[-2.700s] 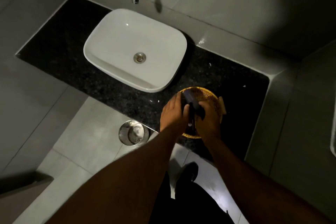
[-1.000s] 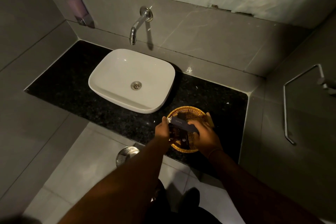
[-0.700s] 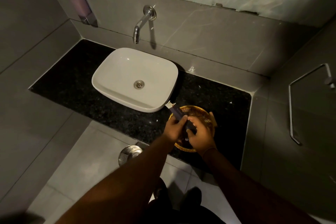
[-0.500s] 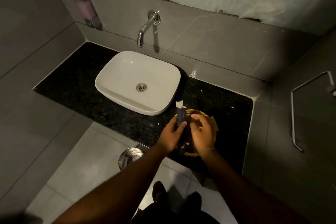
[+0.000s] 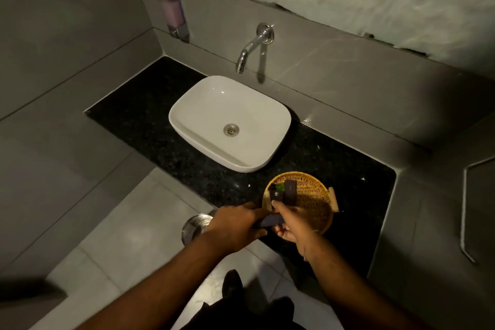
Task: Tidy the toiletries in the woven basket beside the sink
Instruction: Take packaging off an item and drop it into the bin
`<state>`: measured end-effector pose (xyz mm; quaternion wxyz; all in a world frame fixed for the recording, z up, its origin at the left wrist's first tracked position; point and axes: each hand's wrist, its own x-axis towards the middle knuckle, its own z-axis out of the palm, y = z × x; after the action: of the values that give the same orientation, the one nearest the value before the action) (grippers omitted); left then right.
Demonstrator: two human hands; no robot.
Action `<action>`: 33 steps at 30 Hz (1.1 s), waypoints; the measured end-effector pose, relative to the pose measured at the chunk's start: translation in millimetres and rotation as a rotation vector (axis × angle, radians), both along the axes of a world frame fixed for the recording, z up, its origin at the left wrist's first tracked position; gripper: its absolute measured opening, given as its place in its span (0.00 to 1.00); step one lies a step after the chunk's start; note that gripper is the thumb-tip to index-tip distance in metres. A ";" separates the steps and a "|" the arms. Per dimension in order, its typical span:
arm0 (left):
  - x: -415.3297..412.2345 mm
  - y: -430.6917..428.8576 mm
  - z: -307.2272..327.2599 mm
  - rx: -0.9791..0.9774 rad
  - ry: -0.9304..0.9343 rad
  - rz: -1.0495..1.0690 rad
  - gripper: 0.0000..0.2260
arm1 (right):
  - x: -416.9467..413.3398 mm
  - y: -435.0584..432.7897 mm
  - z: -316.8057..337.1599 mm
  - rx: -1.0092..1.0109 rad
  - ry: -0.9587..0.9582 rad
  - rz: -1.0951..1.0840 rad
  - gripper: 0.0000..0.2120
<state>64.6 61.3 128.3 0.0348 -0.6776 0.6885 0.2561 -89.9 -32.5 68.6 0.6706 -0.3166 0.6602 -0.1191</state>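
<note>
While both of your hands meet at the near rim of the round woven wicker basket (image 5: pixel 310 196), you hold a small dark flat sachet (image 5: pixel 269 220) between them: your left hand (image 5: pixel 235 228) is curled over its near-left end, and your right hand (image 5: pixel 294 222) pinches the other end with thumb and fingers. Neither hand is spread wide; both are closed on that one packet, which hangs just over the basket's near-left edge, not yet laid down.

My guess is that it is light and limp, a thin packet that will buckle if you pinch one corner only, and perhaps slick-skinned. Take it by the long edges and lay it flat.

Further into the basket, against its left wall, two dark upright little boxes (image 5: pixel 284 191) stand side by side and touching, with a green-capped small bottle (image 5: pixel 280 186) tucked behind them. These look stiff but easy to tip; hold them low by the sides. The right half of the basket floor is bare weave, with a pale handle stub at its right rim.

Beyond the basket and to its left sits the white rounded ceramic basin (image 5: pixel 203 115) on the black speckled stone counter (image 5: pixel 348 163). Behind the basin, the chrome wall spout (image 5: pixel 253 47) points down.
</note>
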 end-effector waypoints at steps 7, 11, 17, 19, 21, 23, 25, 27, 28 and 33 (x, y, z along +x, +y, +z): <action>-14.1 7.2 24.3 0.068 -0.241 -0.011 0.19 | -6.5 13.1 -1.7 0.227 -0.117 0.113 0.12; -18.1 10.3 32.4 0.038 -0.334 -0.037 0.17 | 0.3 16.8 -5.0 0.257 -0.174 0.099 0.14; -13.9 21.4 36.9 -0.038 -0.362 -0.021 0.23 | 2.2 16.6 -16.4 0.241 -0.122 0.192 0.16; -10.4 25.3 38.9 -0.054 -0.356 -0.002 0.24 | -2.8 15.2 -19.4 0.227 -0.093 0.261 0.16; -6.7 28.1 39.5 -0.067 -0.356 0.034 0.22 | -8.6 13.7 -21.1 0.221 -0.063 0.352 0.18; -2.3 30.7 39.6 -0.047 -0.364 0.071 0.19 | -9.4 14.3 -20.4 0.231 -0.041 0.437 0.21; 3.4 34.2 38.9 -0.002 -0.368 0.095 0.17 | -7.7 16.8 -21.1 0.193 -0.003 0.466 0.21; 11.2 40.8 36.8 0.034 -0.367 0.120 0.15 | -7.4 20.5 -22.6 0.126 0.046 0.511 0.20; 15.7 45.6 35.9 0.046 -0.354 0.143 0.14 | -7.6 22.6 -23.5 0.095 0.073 0.551 0.19; 46.3 75.9 18.4 0.102 -0.271 0.326 0.14 | -4.4 18.9 -32.0 -0.100 0.154 0.575 0.16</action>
<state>110.9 137.2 146.7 0.1195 -0.8056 0.5449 0.1995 -94.3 -13.6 36.6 0.6084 -0.5314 0.5855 0.0678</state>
